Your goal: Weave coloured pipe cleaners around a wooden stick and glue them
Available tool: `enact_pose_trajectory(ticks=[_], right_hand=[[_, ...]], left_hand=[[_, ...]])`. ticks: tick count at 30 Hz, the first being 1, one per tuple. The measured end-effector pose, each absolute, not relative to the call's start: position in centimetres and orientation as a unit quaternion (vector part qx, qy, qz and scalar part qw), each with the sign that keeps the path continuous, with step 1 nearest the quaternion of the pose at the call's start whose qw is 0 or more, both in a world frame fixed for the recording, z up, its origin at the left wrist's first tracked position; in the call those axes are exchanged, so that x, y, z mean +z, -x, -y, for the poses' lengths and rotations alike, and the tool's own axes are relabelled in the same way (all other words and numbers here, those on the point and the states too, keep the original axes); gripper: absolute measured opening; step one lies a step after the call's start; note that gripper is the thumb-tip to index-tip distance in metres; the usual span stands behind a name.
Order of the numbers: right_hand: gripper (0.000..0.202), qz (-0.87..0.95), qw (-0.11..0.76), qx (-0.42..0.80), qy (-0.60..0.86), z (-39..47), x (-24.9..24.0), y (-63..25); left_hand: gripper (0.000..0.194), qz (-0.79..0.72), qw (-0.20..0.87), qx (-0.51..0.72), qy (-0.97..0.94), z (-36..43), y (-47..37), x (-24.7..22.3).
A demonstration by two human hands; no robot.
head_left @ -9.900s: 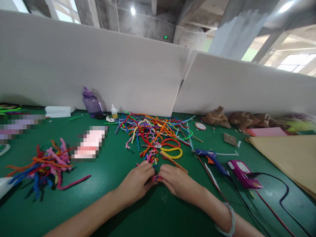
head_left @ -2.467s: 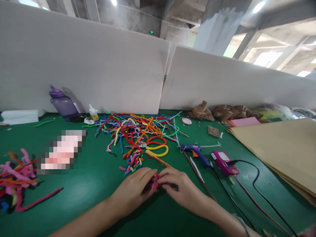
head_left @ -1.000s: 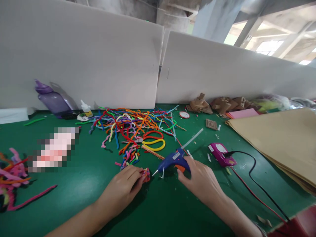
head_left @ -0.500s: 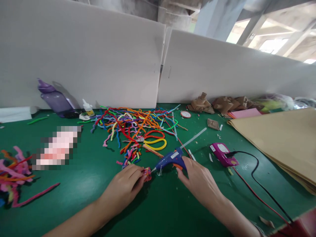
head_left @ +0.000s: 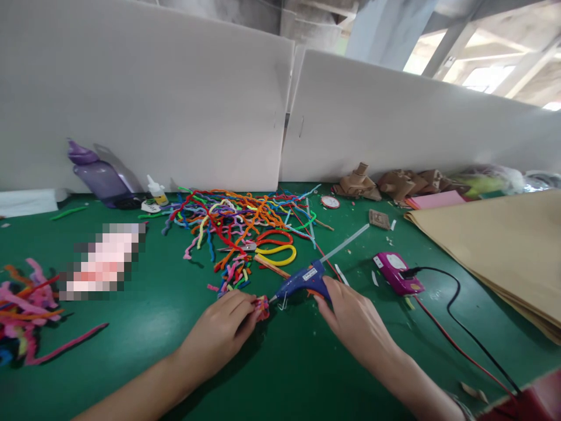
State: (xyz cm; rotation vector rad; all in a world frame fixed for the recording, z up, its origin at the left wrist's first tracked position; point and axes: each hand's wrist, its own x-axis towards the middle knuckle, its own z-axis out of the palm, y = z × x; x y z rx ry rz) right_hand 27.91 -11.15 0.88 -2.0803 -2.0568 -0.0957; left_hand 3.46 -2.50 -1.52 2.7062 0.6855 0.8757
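Note:
My left hand (head_left: 223,327) pinches a small pink and red fuzzy piece (head_left: 262,308) above the green table. In my right hand (head_left: 355,316) is a blue glue gun (head_left: 300,282), its nozzle pointing left at the piece, touching or nearly so. A clear glue stick (head_left: 346,242) sticks out of the gun's back. Just behind my left hand lie short cut bits of coloured pipe cleaner (head_left: 234,275). Scissors (head_left: 276,255) with red and yellow handles rest beyond the gun.
Long pipe cleaners (head_left: 236,213) lie tangled at the middle back. A purple bottle (head_left: 99,175) and a glue bottle (head_left: 156,192) stand at the back left. On the right are a magenta device (head_left: 397,273) with cables, brown paper (head_left: 495,245) and cardboard models (head_left: 358,182).
Both hands hold nearly the same pose. The gun's trigger shows less orange below its body, and the view has shifted very slightly.

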Motion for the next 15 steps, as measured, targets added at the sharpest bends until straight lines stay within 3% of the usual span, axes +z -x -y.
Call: enact_pose_trajectory(ticks=[15], right_hand=[[0.021,0.708,0.108,-0.055,0.695,11.82,0.76,-28.09]], left_hand=[[0.012,-0.231,0.097,0.299,-0.921,2.62,-3.46,-1.52]])
